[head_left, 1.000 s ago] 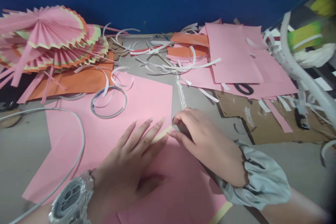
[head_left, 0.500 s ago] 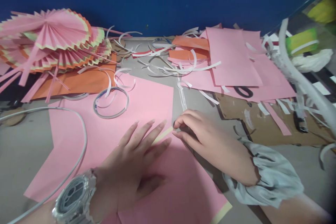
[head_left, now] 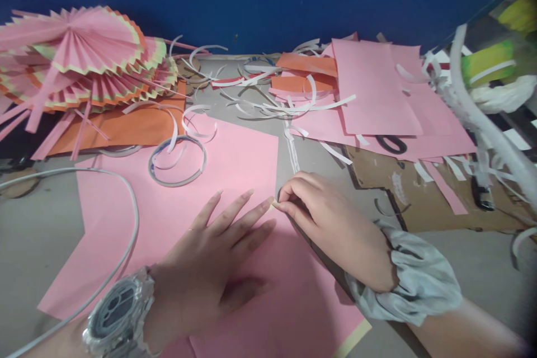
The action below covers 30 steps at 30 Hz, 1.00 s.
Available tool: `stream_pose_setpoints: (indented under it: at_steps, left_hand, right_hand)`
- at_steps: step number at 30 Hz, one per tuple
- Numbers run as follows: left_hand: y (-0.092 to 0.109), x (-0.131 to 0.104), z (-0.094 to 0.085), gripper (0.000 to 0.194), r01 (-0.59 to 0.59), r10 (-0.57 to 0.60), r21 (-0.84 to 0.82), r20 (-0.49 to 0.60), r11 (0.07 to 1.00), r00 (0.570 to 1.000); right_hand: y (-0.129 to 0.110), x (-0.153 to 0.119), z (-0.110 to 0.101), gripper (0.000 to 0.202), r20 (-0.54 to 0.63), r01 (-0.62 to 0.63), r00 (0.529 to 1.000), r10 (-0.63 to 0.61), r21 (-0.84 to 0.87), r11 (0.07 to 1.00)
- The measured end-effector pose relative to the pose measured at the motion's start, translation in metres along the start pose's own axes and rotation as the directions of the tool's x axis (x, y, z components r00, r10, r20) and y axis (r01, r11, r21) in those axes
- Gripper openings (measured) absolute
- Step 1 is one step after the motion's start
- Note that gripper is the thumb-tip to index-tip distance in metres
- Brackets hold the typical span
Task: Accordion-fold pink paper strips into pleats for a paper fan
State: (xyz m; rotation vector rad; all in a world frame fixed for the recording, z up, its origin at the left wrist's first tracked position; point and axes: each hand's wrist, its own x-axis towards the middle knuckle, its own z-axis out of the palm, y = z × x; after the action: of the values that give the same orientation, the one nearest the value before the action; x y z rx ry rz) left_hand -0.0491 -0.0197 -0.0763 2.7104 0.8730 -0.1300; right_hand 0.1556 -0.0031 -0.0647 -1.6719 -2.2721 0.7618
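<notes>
My left hand (head_left: 218, 251) lies on the pink paper sheet (head_left: 302, 302) with its fingers spread. At the sheet's far corner, just past those fingertips, my right hand (head_left: 331, 224) pinches the raised end of a narrow pale yellow strip (head_left: 274, 203) between thumb and forefinger. The rest of that strip is mostly covered by my left fingers. Another pale yellow strip (head_left: 354, 339) runs along the near right edge of the sheet. Beneath and beyond lies a second pink sheet (head_left: 239, 162), with a roll of tape (head_left: 178, 183) resting flat on it.
Folded pink paper fans (head_left: 100, 39) are piled at back left on orange paper (head_left: 126, 126). White curled strips (head_left: 268, 107) litter the back. At right, pink sheets (head_left: 377, 89) overlap cardboard (head_left: 428, 201), with a black scissors handle (head_left: 391, 144) showing. A white cable (head_left: 135, 207) curves across the left.
The yellow strip's end has lifted off the sheet between my right thumb and forefinger. My left fingers have shifted slightly and now cover more of the strip.
</notes>
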Motion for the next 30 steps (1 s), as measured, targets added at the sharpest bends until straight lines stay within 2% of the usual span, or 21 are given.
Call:
stream_pose_setpoints:
  at_steps: [7, 13, 19, 26, 30]
  left_hand:
    - [0.0000, 0.0003, 0.0020, 0.061, -0.017, 0.017, -0.002, -0.036, 1.000, 0.999]
    - [0.0004, -0.0004, 0.0014, 0.062, 0.002, -0.002, -0.014, 0.009, 1.000, 1.000]
    - [0.0000, -0.0002, 0.0035, 0.061, -0.006, 0.006, -0.001, -0.005, 1.000, 1.000]
    - [0.0007, -0.0005, 0.0036, 0.064, -0.001, 0.002, 0.016, -0.026, 1.000, 1.000]
    - [0.0009, -0.0009, 0.0025, 0.063, -0.003, 0.003, 0.012, -0.012, 1.000, 1.000]
  right_hand:
    - [-0.0007, -0.0002, 0.0008, 0.014, -0.007, -0.005, 1.000, 0.005, -0.006, 1.000]
    - [0.0004, -0.0002, 0.0014, 0.013, 0.003, -0.013, 1.000, 0.014, -0.022, 1.000]
    - [0.0010, 0.0003, 0.0022, 0.013, -0.013, -0.007, 1.000, 0.007, -0.012, 1.000]
    - [0.0039, -0.0048, -0.0071, 0.006, 0.029, -0.091, 0.996, 0.088, 0.117, 0.989]
    - [0.0036, -0.0044, -0.0045, 0.011, -0.015, -0.024, 1.000, 0.025, 0.042, 0.999]
